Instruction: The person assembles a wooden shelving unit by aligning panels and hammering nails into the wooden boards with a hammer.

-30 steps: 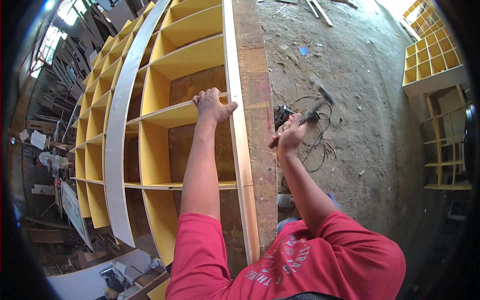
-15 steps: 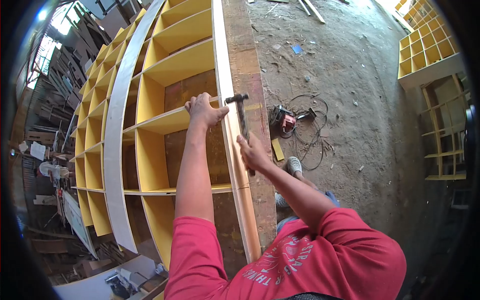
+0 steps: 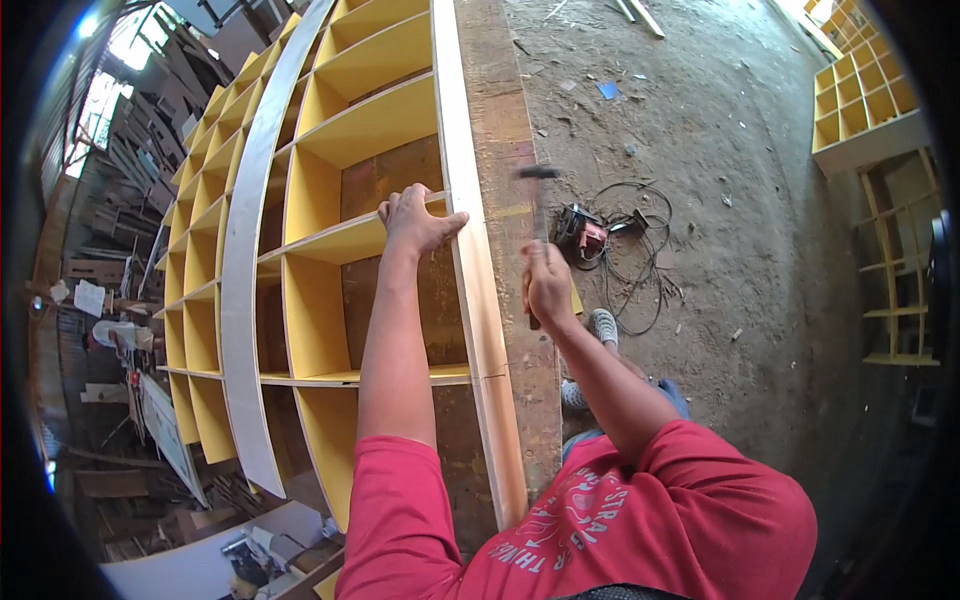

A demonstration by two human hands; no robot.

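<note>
A yellow wooden grid frame lies on a brown wooden workbench, with a pale wood strip along its near edge. My left hand is closed over the end of a yellow divider, its thumb against the strip. Gripped by the handle in my right hand is a hammer, its head blurred by motion. The hammer stands apart from the strip, to its right, over the bench edge. Whether a nail sits under my left fingers cannot be made out.
A red power tool with a coiled black cord lies on the dirt floor at right. Another long pale strip crosses the frame. More yellow grid frames stand far right; stacked boards fill the left.
The hammer has swung right, away from the pale strip, with my right hand. My left hand keeps its place on the frame. The whole view has shifted slightly.
</note>
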